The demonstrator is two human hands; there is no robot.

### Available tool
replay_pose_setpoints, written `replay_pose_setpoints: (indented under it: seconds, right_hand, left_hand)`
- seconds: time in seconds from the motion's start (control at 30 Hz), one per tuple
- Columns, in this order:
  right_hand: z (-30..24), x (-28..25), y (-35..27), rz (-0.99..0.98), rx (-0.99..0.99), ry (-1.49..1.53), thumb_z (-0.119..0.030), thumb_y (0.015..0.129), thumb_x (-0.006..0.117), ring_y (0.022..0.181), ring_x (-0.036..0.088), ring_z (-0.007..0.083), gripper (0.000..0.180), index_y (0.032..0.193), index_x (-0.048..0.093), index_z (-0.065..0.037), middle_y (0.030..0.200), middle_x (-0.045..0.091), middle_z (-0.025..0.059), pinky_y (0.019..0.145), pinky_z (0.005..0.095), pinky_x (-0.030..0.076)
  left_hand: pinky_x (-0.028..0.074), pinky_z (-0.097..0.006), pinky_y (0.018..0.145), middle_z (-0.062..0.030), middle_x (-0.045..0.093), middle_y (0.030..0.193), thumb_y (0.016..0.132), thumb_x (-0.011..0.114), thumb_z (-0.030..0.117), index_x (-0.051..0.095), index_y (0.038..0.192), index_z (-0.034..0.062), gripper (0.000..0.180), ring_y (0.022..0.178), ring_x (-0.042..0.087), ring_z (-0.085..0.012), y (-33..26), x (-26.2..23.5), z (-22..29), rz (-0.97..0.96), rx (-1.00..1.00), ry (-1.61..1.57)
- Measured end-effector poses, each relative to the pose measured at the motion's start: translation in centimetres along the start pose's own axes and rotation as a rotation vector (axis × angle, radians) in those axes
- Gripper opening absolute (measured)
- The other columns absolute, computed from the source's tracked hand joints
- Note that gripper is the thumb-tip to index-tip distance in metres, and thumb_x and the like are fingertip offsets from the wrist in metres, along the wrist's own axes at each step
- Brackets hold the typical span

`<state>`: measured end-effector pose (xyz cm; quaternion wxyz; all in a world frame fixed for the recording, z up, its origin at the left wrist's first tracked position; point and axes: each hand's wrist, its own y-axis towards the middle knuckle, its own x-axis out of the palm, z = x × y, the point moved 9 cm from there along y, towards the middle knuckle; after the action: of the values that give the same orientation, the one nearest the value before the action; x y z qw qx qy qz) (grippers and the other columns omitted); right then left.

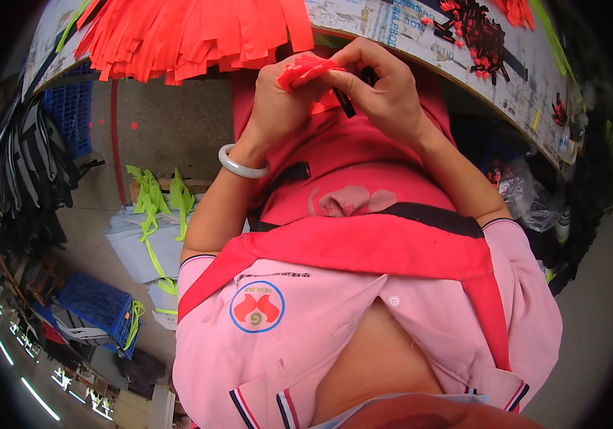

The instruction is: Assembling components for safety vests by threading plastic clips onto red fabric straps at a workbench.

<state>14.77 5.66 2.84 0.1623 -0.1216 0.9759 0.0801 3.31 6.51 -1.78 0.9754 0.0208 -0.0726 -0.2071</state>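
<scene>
Close together over my lap, at the table's near edge, my two hands work on small pieces. My left hand [275,100], with a white bangle at the wrist, is closed round a bunch of orange-red fabric strips [306,69] whose folded ends stick out above the fist. My right hand [391,91] pinches at the side of that bunch with thumb and forefinger. A short black strip [344,104] hangs down between the hands; its upper end is hidden by the right fingers. Beyond my left hand, a thick row of long orange-red strips [199,36] droops over the table edge.
On the table [363,20] at the far right lies a heap of small black and red pieces [479,36]. Black straps [24,171] hang at the left near a blue crate [69,107]. Pale fabric panels [135,243] with yellow-green straps lie below; a clear plastic bag [528,193] is right.
</scene>
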Motion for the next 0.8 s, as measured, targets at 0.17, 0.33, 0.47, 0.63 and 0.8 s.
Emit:
replay_pose_setpoints:
  seconds: [0.17,0.33,0.47,0.63,0.8]
  right_hand:
    - [1.2,0.2,-0.1,0.015,0.056,0.001,-0.011,0.086,0.067,0.067,0.053,0.0075,0.013,0.089,0.061,-0.001,0.077,0.06,0.0033,0.06,0.0227,0.044]
    - [2.1,0.1,-0.4,-0.008,0.137,0.114,-0.014,0.086,0.067,0.068,0.053,0.0068,0.015,0.09,0.062,0.0,0.075,0.06,0.0022,0.061,0.0224,0.044]
    - [1.5,-0.4,-0.1,-0.04,0.1,0.095,-0.016,0.086,0.068,0.068,0.052,0.0057,0.017,0.092,0.063,-0.001,0.073,0.06,0.0012,0.061,0.0226,0.043]
    - [1.3,-0.2,0.2,-0.076,0.048,-0.004,-0.011,0.083,0.068,0.072,0.056,0.0129,0.014,0.09,0.062,-0.001,0.079,0.061,0.0058,0.064,0.0264,0.045]
    - [4.9,4.1,-2.8,-0.266,-0.045,-0.119,-0.005,0.084,0.059,0.086,0.062,0.0303,0.019,0.103,0.059,-0.003,0.093,0.063,0.0152,0.076,0.0375,0.049]
  left_hand:
    - [0.048,-0.023,0.063,-0.0035,0.065,0.082,0.083,0.067,0.001,0.067,0.095,-0.0005,0.012,0.071,0.059,-0.0085,-0.5,-0.5,-0.8,0.146,-0.023,0.001]
    - [0.049,-0.022,0.064,-0.0024,0.066,0.082,0.083,0.067,0.001,0.067,0.095,0.0001,0.012,0.072,0.059,-0.0083,-0.2,-0.8,-0.1,0.084,-0.105,-0.039]
    - [0.046,-0.021,0.062,0.0002,0.064,0.082,0.082,0.066,-0.001,0.066,0.093,0.001,0.01,0.069,0.056,-0.0057,0.2,-1.4,0.9,0.052,-0.102,-0.02]
    - [0.046,-0.021,0.063,-0.0011,0.062,0.077,0.082,0.067,0.0,0.064,0.087,-0.0007,0.005,0.068,0.056,-0.0069,0.5,-1.2,2.1,0.08,0.022,0.089]
    - [0.045,-0.021,0.063,-0.0001,0.06,0.077,0.084,0.066,0.001,0.064,0.089,0.0003,0.006,0.071,0.055,-0.0065,0.7,0.6,5.6,0.079,0.162,0.026]
